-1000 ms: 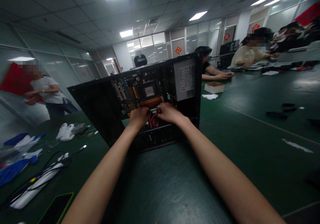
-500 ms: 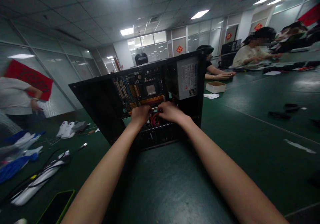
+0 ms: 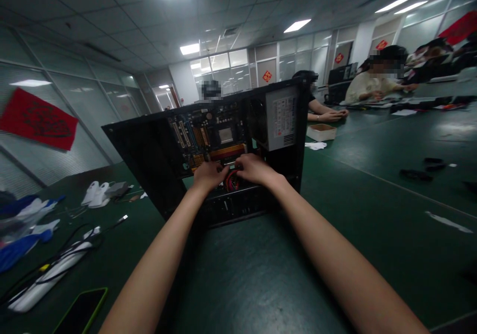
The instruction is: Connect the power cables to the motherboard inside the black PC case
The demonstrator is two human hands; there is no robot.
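An open black computer case (image 3: 139,160) stands upright on the green table, its inside facing me. Inside are a motherboard (image 3: 214,120) with a silver square processor area, orange and yellow memory slots (image 3: 229,151), and a grey power supply (image 3: 283,120) at upper right. My left hand (image 3: 209,176) is at the board's lower edge, fingers curled, thumb pointing right. Close beside it, my right hand (image 3: 254,169) is closed with bent fingertips at the same edge. A thin pale strip shows between them; what the fingers grip is hidden. Red, black and yellow cables (image 3: 233,180) bunch just below.
On the left lie a white power strip (image 3: 52,277) with black cable, a green-edged phone (image 3: 80,311), white adapters (image 3: 97,195) and blue-white plastic bags (image 3: 26,239). A small open box (image 3: 321,132) stands right of the case, near a co-worker's hands (image 3: 337,115).
My left thumb and fingers have shifted slightly and spread a little more at the board's edge. My right hand stays nearly still. A person at far left has gone out of view.
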